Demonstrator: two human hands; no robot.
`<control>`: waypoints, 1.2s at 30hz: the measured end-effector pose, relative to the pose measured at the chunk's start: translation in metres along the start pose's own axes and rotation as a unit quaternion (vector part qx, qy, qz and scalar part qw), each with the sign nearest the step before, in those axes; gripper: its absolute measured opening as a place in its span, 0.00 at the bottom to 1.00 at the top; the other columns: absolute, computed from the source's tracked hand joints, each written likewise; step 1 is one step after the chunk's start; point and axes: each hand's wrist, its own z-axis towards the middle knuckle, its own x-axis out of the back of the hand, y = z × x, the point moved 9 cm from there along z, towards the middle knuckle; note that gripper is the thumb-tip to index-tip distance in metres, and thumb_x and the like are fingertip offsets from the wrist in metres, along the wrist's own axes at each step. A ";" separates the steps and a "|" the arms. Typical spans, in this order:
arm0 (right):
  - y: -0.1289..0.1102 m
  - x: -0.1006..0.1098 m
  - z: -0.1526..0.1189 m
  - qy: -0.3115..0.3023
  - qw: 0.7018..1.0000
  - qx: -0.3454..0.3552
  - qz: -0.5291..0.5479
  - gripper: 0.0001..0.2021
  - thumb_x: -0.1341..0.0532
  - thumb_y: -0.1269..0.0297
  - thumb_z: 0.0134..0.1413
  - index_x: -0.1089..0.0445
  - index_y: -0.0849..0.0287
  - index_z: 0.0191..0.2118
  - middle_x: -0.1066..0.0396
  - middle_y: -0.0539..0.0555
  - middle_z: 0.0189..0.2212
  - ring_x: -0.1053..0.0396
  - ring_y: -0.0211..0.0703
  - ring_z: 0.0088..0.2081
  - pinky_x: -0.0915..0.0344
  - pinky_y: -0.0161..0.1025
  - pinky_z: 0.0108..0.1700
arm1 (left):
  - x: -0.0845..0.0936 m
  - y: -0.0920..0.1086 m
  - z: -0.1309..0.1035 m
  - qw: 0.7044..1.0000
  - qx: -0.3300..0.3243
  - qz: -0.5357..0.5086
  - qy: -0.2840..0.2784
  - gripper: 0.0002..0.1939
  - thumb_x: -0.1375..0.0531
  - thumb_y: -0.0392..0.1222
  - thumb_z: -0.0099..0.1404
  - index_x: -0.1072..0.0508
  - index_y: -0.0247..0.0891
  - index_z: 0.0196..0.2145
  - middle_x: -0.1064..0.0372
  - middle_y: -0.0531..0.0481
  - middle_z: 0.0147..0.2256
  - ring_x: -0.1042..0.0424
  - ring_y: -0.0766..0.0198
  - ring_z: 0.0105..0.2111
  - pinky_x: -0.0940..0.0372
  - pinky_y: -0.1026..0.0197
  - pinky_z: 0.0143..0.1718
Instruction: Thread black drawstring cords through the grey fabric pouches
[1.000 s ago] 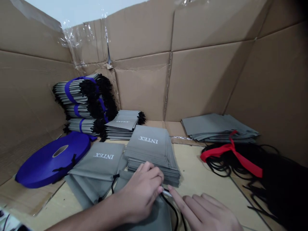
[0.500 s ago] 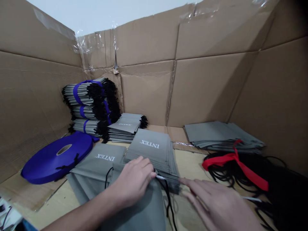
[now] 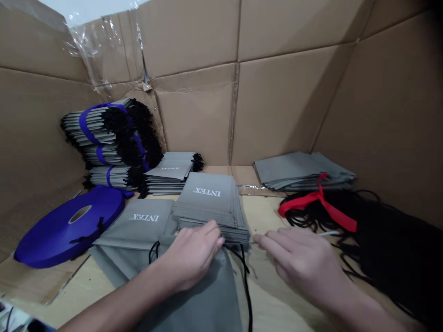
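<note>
My left hand point(image 3: 195, 251) is closed, thumb against fingers, on the top edge of a grey fabric drawstring bag point(image 3: 200, 295). Black cord point(image 3: 246, 281) hangs from the bag's right side, and a black loop point(image 3: 154, 249) shows at its left. To the right, my right hand point(image 3: 301, 253) hovers over the table with thumb and index finger together; what they hold, if anything, is too small to make out. Just beyond my hands sits a stack of grey bags point(image 3: 209, 193) printed INTEX. Another printed bag point(image 3: 138, 219) lies flat at the left.
A purple ribbon roll point(image 3: 51, 230) lies at the left, before banded bundles of grey bags point(image 3: 95, 127). More grey bags point(image 3: 297, 168) lie at the back right. Black cords point(image 3: 387, 244) tied with red ribbon point(image 3: 335, 214) are at the right. Cardboard walls point(image 3: 194, 115) surround the table.
The white tip seen beside my left fingers is no longer visible there. My right hand's fingers have drawn together. The camera view has shifted; my left hand still grips the bag.
</note>
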 end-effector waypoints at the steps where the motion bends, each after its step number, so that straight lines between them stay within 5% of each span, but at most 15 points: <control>1: -0.011 -0.003 0.001 -0.012 0.999 0.031 0.008 0.15 0.51 0.77 0.57 0.31 0.57 0.26 0.35 0.48 0.16 0.39 0.38 0.21 0.49 0.38 0.26 | -0.004 0.007 0.001 1.000 -0.017 0.008 -0.013 0.14 0.62 0.41 0.71 0.41 0.40 0.32 0.38 0.53 0.33 0.35 0.63 0.29 0.44 0.62 0.28; 4: -0.015 -0.008 0.003 -0.040 0.999 0.024 0.014 0.17 0.53 0.75 0.59 0.31 0.58 0.27 0.35 0.49 0.17 0.40 0.40 0.21 0.50 0.39 0.27 | -0.008 0.013 0.003 0.999 -0.024 0.016 -0.025 0.13 0.61 0.41 0.71 0.40 0.40 0.33 0.37 0.53 0.34 0.34 0.63 0.29 0.44 0.62 0.27; 7: 0.008 -0.008 0.003 -0.076 0.997 -0.010 0.014 0.13 0.51 0.65 0.62 0.30 0.59 0.35 0.30 0.51 0.22 0.35 0.41 0.25 0.48 0.38 0.29 | -0.001 -0.002 0.005 1.000 0.019 -0.006 -0.004 0.13 0.60 0.42 0.71 0.40 0.40 0.33 0.37 0.52 0.34 0.33 0.63 0.31 0.42 0.63 0.29; 11: 0.045 -0.005 -0.001 -0.112 0.990 -0.080 0.032 0.15 0.50 0.62 0.62 0.29 0.57 0.28 0.31 0.49 0.20 0.34 0.39 0.23 0.50 0.36 0.26 | 0.003 -0.016 0.008 0.999 0.032 -0.016 0.005 0.14 0.59 0.44 0.71 0.39 0.39 0.31 0.37 0.52 0.34 0.33 0.63 0.32 0.41 0.64 0.32; 17: 0.037 -0.019 -0.005 -0.173 0.965 -0.157 0.116 0.13 0.44 0.60 0.58 0.28 0.55 0.25 0.29 0.47 0.19 0.33 0.36 0.21 0.50 0.33 0.24 | -0.002 -0.006 0.009 0.998 0.003 -0.057 0.024 0.14 0.55 0.44 0.70 0.35 0.39 0.32 0.35 0.52 0.35 0.32 0.65 0.33 0.40 0.65 0.34; 22: 0.030 -0.024 -0.008 -0.170 0.955 -0.183 0.159 0.13 0.42 0.62 0.58 0.29 0.55 0.23 0.29 0.45 0.18 0.34 0.34 0.20 0.50 0.33 0.23 | -0.004 -0.004 0.009 0.995 -0.006 -0.091 0.039 0.14 0.52 0.43 0.69 0.32 0.38 0.30 0.34 0.52 0.33 0.32 0.66 0.32 0.41 0.66 0.33; 29: 0.014 -0.007 -0.003 -0.071 0.993 -0.065 0.060 0.21 0.51 0.61 0.64 0.32 0.58 0.22 0.34 0.47 0.15 0.38 0.34 0.17 0.54 0.36 0.22 | -0.001 -0.010 0.007 0.990 0.013 -0.122 0.069 0.16 0.51 0.43 0.69 0.30 0.37 0.28 0.33 0.52 0.31 0.32 0.67 0.30 0.41 0.66 0.33; 36: 0.016 -0.014 -0.007 -0.060 0.984 -0.129 0.107 0.21 0.51 0.61 0.64 0.36 0.58 0.20 0.36 0.45 0.14 0.40 0.32 0.16 0.52 0.34 0.22 | 0.000 -0.011 0.005 0.993 0.021 -0.086 0.082 0.18 0.54 0.43 0.70 0.32 0.37 0.27 0.34 0.51 0.31 0.33 0.67 0.29 0.41 0.66 0.31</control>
